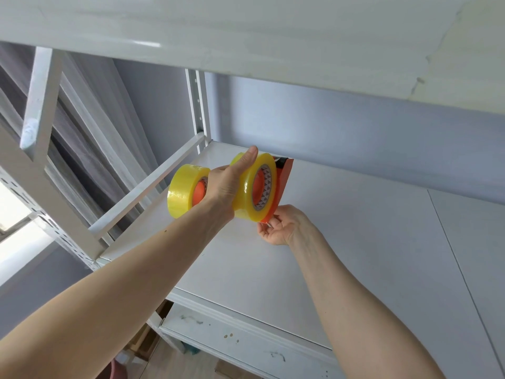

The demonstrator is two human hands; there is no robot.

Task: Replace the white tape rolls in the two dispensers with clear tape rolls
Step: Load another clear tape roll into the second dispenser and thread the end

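Observation:
Two orange tape dispensers sit at the back left of a white shelf, each carrying a yellowish clear tape roll. The left roll stands on its orange dispenser hub. My left hand reaches between the two and grips the right clear roll over its rim, thumb on top. My right hand pinches the lower corner of the right orange dispenser from below. No white rolls are in view.
An upper shelf board hangs low over the work area. A white metal upright and a crossbar border the shelf on the left. A lower shelf edge lies beneath, with grey curtains at far left.

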